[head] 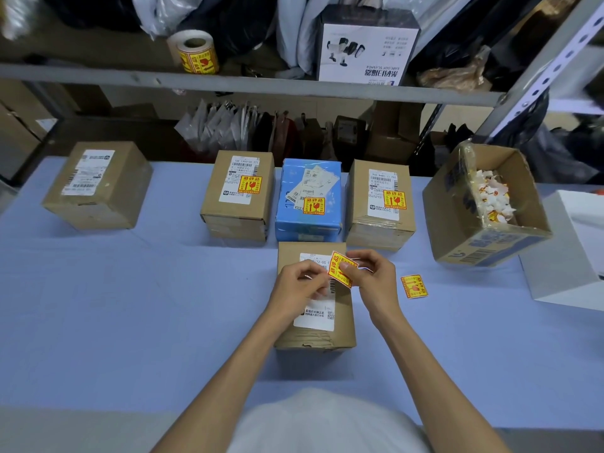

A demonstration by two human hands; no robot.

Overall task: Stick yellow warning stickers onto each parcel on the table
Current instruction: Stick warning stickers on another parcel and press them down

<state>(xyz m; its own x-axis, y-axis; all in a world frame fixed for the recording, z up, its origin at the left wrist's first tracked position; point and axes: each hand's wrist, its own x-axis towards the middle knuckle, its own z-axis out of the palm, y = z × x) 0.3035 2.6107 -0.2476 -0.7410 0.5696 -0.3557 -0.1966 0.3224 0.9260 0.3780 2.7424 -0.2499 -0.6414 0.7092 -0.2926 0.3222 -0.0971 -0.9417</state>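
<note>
A brown parcel (343, 325) with a white shipping label lies in front of me on the blue table (130, 305). Above it my right hand (372, 279) pinches a yellow warning sticker (340, 269), and my left hand (300, 286) pinches its white backing at the left edge. Another yellow sticker (414, 286) lies flat on the table to the right. Behind stand three parcels bearing yellow stickers: a brown one (237, 197), a blue one (310, 201) and a brown one (380, 204). A larger brown parcel (98, 184) at far left shows no sticker.
An open carton (483, 207) with crumpled sticker backings stands at the right, beside a white box (575, 253). A roll of yellow stickers (194, 53) sits on the shelf above, near a scanner box (366, 47). Bags and cartons fill the space behind the table.
</note>
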